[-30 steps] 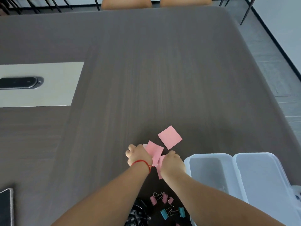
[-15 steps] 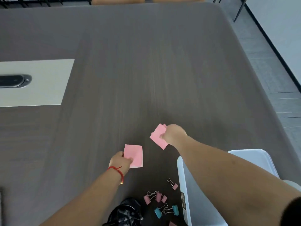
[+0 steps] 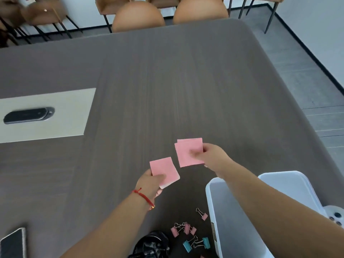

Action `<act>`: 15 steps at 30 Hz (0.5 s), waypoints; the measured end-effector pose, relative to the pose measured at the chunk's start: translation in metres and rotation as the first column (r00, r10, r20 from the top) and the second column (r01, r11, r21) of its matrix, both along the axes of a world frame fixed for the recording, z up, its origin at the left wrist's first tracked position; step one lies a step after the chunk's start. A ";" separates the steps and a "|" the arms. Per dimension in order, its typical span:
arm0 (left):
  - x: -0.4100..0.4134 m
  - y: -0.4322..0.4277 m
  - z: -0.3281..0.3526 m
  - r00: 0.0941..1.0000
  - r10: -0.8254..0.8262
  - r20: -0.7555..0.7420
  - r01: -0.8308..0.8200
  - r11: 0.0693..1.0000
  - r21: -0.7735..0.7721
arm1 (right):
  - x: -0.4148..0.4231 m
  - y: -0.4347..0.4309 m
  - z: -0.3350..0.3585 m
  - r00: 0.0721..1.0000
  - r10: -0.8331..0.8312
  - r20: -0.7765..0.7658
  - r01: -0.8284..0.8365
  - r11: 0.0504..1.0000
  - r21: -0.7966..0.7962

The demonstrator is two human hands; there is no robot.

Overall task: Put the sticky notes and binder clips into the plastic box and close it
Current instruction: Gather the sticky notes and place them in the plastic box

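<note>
So both hands are loaded with sticky notes right now; the right hand (image 3: 210, 157) has its fingers pinched on a small stack of pink notes (image 3: 188, 152) mid-frame, and the left hand (image 3: 150, 183) is pinching another pink note (image 3: 163, 171) just lower left of that; the two bunches are near each other but not touching.

The plastic box (image 3: 211, 194) sits open at lower right, with its lid (image 3: 290, 185) flipped out to the right; it lies right under the right forearm, so I'd guess that hand is nearer for the drop.

The binder clips (image 3: 189, 233) are loose on the worktop (image 3: 167, 90), bottom centre, just left of the box wall; nothing seems to block the opening.
</note>
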State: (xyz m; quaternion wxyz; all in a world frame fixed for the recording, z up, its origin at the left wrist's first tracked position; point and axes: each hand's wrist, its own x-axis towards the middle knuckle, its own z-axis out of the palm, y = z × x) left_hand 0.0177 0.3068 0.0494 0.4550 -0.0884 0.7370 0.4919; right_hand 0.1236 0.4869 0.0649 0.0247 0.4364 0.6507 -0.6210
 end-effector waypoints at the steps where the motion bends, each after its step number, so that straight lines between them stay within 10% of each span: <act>1: 0.007 0.009 0.009 0.999 -0.037 -0.010 0.038 0.999 0.027 | 0.016 -0.001 0.019 0.994 -0.026 -0.102 0.012 0.990 -0.139; 7: 0.081 0.049 0.047 0.912 -0.410 -0.032 0.405 0.883 0.238 | 0.094 -0.015 0.032 0.995 -0.086 0.041 0.082 0.992 0.098; 15: 0.154 0.060 0.035 0.871 -0.492 0.005 0.492 0.870 0.031 | 0.165 -0.032 0.012 0.978 -0.197 0.065 0.197 0.980 -0.002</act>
